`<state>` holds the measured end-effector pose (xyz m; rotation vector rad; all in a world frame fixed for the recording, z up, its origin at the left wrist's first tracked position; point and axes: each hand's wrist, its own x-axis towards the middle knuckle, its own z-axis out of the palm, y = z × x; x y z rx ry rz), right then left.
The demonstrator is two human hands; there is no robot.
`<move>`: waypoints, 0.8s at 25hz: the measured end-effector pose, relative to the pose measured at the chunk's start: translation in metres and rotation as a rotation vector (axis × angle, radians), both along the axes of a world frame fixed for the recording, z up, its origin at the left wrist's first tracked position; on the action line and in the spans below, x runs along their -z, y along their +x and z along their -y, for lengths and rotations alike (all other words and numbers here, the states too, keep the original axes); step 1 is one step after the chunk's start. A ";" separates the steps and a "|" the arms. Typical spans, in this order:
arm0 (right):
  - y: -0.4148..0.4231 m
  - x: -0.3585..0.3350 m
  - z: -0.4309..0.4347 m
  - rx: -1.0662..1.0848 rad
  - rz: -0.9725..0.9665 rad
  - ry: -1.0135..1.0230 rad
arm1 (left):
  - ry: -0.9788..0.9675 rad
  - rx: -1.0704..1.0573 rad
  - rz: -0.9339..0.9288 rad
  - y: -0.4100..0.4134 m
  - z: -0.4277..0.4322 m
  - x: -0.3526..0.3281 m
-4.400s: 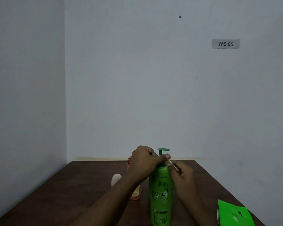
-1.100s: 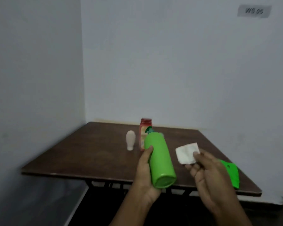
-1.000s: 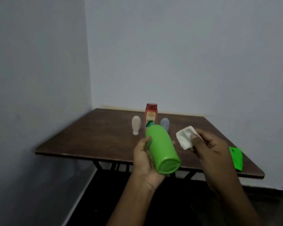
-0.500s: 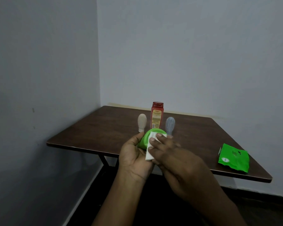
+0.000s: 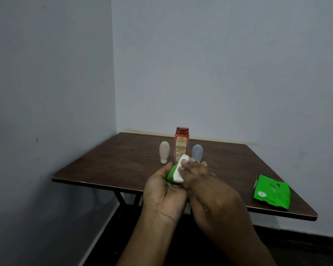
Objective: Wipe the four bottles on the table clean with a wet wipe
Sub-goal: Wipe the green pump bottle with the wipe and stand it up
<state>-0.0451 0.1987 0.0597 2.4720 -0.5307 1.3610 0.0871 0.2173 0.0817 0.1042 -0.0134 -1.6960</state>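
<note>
My left hand (image 5: pixel 162 191) grips the green bottle (image 5: pixel 171 174), held tilted with its base toward me just in front of the table's near edge; only a sliver of it shows between my hands. My right hand (image 5: pixel 204 187) presses a folded white wet wipe (image 5: pixel 179 169) against the bottle's base. On the brown table (image 5: pixel 123 160) stand a cream bottle (image 5: pixel 164 154), a red bottle (image 5: pixel 181 144) and a bluish-grey bottle (image 5: pixel 197 152), all upright in a row beyond my hands.
A green wet-wipe pack (image 5: pixel 271 191) lies near the table's right front corner. Walls close off the table's left and far sides. The table's dark folding legs (image 5: pixel 123 198) show below its front edge.
I stepped back and tipped the green bottle base-first toward me. My right hand brought the wipe from the side onto the base and has shifted it slightly upward over the last half second.
</note>
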 end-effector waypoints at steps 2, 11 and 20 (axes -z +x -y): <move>-0.002 0.004 -0.001 0.078 0.074 0.007 | 0.043 -0.089 0.052 0.000 0.003 -0.003; -0.006 -0.004 0.001 0.040 -0.021 0.014 | -0.030 -0.039 0.009 -0.003 -0.001 -0.001; -0.010 -0.005 -0.002 0.107 -0.064 -0.038 | 0.019 -0.129 0.028 -0.002 0.002 0.000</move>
